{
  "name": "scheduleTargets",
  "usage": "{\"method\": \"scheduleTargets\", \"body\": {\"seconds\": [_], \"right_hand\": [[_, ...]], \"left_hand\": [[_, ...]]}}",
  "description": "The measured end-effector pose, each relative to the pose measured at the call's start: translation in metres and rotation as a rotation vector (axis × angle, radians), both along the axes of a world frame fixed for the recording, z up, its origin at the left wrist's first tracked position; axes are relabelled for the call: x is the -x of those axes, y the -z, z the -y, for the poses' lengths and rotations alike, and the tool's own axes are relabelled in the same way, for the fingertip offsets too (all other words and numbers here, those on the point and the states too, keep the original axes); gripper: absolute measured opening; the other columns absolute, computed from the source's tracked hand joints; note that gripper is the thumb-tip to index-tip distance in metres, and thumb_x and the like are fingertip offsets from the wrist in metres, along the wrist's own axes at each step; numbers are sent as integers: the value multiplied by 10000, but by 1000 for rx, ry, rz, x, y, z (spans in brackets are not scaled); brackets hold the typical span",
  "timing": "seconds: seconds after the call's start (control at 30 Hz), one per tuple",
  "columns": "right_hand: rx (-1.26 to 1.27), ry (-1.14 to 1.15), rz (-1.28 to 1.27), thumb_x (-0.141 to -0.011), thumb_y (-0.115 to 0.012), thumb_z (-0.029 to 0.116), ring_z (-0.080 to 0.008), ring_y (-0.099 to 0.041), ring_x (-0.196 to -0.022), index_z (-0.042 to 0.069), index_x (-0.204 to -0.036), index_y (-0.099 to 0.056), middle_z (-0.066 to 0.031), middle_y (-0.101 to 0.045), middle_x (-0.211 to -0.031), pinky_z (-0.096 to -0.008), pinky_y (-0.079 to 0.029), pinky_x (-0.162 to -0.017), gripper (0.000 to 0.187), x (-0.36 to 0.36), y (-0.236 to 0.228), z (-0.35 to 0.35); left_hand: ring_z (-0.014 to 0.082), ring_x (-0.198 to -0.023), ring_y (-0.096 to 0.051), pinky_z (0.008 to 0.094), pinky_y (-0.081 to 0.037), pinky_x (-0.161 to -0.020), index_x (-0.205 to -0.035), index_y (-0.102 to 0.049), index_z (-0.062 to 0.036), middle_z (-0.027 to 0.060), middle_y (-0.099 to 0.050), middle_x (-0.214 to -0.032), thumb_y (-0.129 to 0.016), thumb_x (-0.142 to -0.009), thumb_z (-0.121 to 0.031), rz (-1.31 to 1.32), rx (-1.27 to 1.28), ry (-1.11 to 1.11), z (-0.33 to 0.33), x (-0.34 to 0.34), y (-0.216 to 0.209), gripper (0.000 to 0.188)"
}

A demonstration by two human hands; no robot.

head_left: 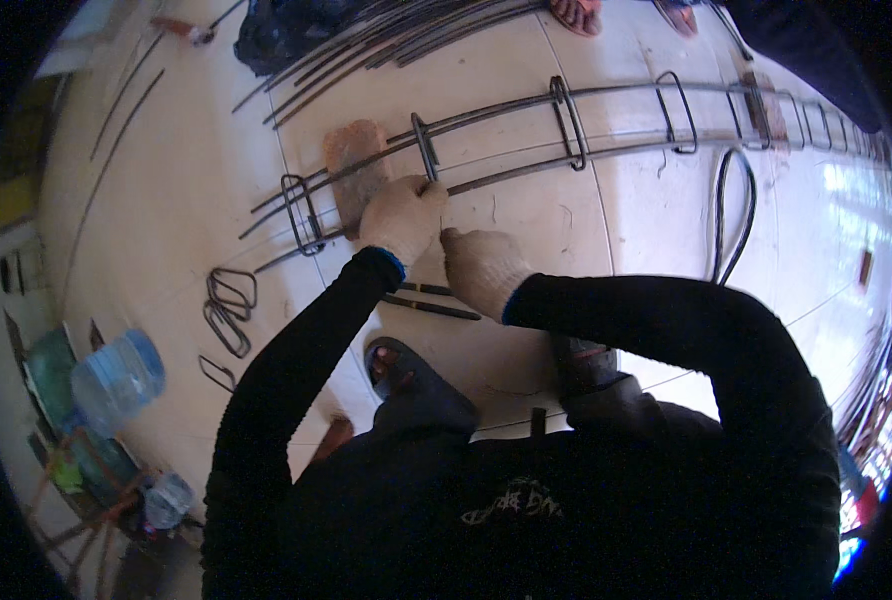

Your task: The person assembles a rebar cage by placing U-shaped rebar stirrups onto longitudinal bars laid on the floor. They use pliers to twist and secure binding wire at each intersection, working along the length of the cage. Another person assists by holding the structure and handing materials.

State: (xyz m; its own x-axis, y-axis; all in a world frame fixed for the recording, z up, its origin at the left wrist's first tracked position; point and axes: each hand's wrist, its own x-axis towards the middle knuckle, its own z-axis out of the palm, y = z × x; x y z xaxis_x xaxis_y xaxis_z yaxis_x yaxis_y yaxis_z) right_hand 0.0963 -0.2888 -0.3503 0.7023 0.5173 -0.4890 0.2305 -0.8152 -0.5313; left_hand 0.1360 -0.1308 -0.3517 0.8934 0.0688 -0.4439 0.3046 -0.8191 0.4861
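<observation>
The left hand [401, 218] is gripping a metal stirrup [425, 145] by its near end; the rebar frame [511, 174] is lying across a brick [356, 140]. The right hand [486, 270] is hovering nearby, fingers curled, contents unclear.

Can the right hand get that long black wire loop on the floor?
Probably yes: between the right hand and the black wire loop, only floor tiles and thin wire scraps show, though it'd need to swing outward.

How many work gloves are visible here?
2: one on the left hand, at the rebar frame; one on the right hand, to its right. No others show.
</observation>
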Motion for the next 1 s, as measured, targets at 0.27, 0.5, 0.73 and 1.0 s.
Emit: {"method": "scheduleTargets", "body": {"seconds": [0.27,0.5,0.73,1.0], "right_hand": [[-71,-97,-136,-965,-602,249,-411,-741,-933,39,-904,-770,-240,-757,-969,-524,-584,-836,276,-24,-23,-3],[-376,88,415,-895,-730,205,-388,-693,-971,92,-1018,-793,-153,-703,-1012,-523,-561,-862,179,-55,-33,25],[-37,-291,501,-879,-760,224,-374,-720,-881,86,-980,-784,-152,-715,-894,-544,-570,-813,172,-85,-14,3],[-335,437,-181,-976,-635,268,-430,-736,-1008,88,-1086,-790,-240,-761,-1071,-506,-587,-908,261,-28,-5,6]], "left_hand": [[351,-913,-747,483,-556,-827,-1078,-752,-19,182,-776,-977,-511,-1088,-449,235,105,130,-35,14,-31,493],[218,-758,-654,380,-548,-824,-1192,-677,-37,37,-679,-829,-559,-1109,-385,-302,798,-564,-12,86,8,377],[155,-624,-491,391,-542,-731,-1012,-625,-117,-11,-475,-702,-570,-1097,-360,-279,1130,-932,-8,74,15,264],[151,-683,-556,365,-510,-665,-1015,-652,-16,48,-636,-790,-537,-1100,-389,14,343,-147,1,39,-19,400]]}}
